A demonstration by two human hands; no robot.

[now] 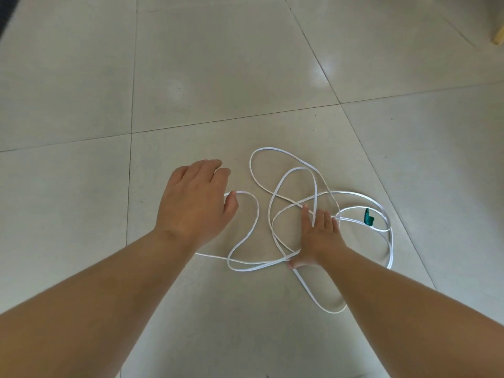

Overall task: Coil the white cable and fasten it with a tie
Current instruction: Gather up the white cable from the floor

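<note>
Two bare forearms come in from the bottom edge over a pale tiled floor [218, 77]. The white cable [392, 249] lies on it in loose, crossing loops, uncoiled. Its nearest loop runs under the right forearm.

Just beyond that loop, the right hand [320, 236] lies flat on the middle of the cable. The fingers are straight and spread over several strands, pressing them to the tile and grasping nothing.

Left of the cable's main tangle, the left hand [195, 197] hovers palm down with fingers loosely bent and released. Its thumb sits at the top of the cable's leftmost loop, but I cannot tell whether it touches. A single strand trails under that wrist.

On the cable's right side, just beyond the right hand's fingertips, a small green tie [368, 217] sits on a strand.

Past the cable's farthest loop, bare tile stretches to the top edge, crossed by grout lines. Far right of the cable, at the frame's edge, a pale wooden leg [498, 34] stands.
</note>
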